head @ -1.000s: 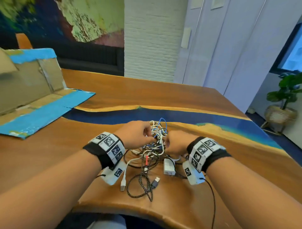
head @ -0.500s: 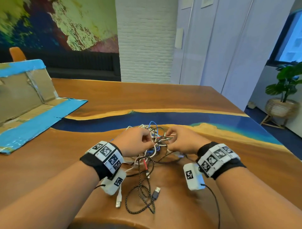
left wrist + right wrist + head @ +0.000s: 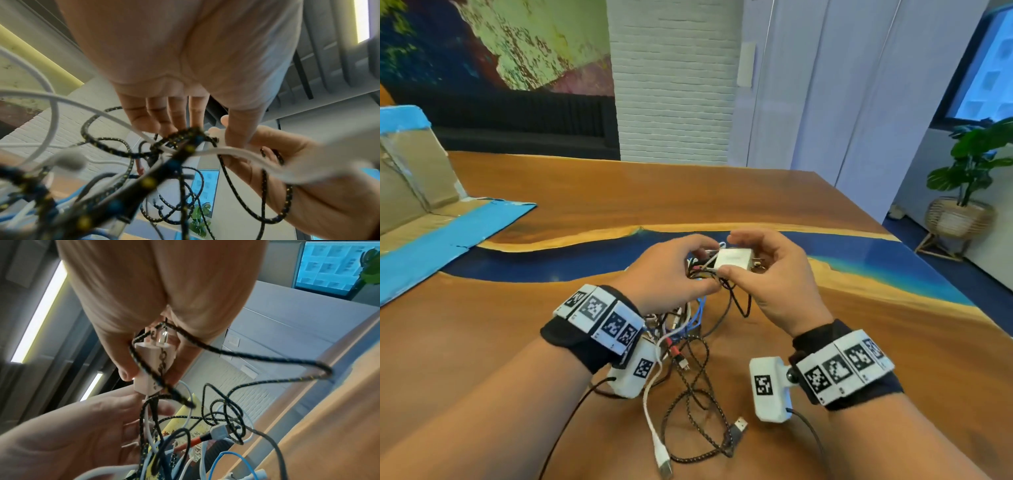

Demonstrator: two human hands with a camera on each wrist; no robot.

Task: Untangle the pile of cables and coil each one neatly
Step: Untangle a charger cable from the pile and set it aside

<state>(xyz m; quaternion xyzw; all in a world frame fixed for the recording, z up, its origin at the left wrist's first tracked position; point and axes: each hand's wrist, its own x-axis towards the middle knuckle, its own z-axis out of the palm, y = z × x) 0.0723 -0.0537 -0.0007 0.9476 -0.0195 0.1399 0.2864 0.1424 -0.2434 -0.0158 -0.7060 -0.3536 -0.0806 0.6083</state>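
Note:
A tangle of cables (image 3: 685, 329) hangs from both hands down to the wooden table (image 3: 500, 342); it has black braided, white and blue strands. My right hand (image 3: 739, 255) grips a white charger plug (image 3: 734, 262) by its sides, prongs toward the palm; a black braided cable (image 3: 246, 353) loops over the charger (image 3: 152, 368). My left hand (image 3: 700, 274) pinches a knot of cables (image 3: 195, 136) right beside the charger. A braided loop with a USB plug (image 3: 738, 428) and a white cable end (image 3: 662, 459) lie on the table near me.
An opened cardboard box with blue tape (image 3: 431, 219) lies at the table's far left. A blue resin strip (image 3: 571, 260) crosses the table behind the hands. A potted plant (image 3: 969, 164) stands on the floor at the right.
Both hands have risen off the table, lifting the tangle. The white charger, on the table a second ago, is now in my right hand.

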